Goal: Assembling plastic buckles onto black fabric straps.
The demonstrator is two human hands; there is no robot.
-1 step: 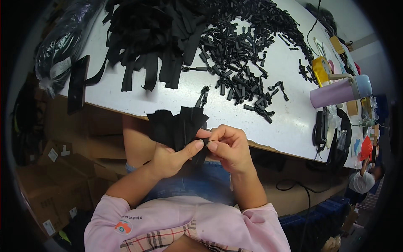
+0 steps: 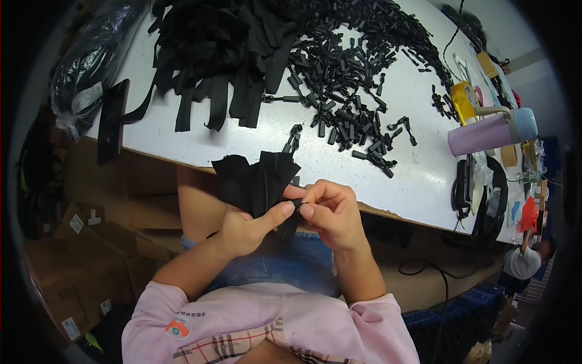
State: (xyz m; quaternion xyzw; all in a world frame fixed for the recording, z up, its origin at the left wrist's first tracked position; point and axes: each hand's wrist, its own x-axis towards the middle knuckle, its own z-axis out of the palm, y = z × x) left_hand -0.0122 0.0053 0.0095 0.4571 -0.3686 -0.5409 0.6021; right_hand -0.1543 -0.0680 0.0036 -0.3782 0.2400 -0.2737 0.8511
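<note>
By the white table's [image 2: 424,194] near edge, the left hand [image 2: 245,233] grips black zipper strips [image 2: 264,182] (the right [image 2: 336,218] pinching one end), which might slip if either pinch slackens.

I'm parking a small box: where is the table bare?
Bare tabletop lies between the zipper pulls and the lilac bottle, and between the black fabric strips and the near edge. Crowded: far middle with pulls, far left with strips.
</note>
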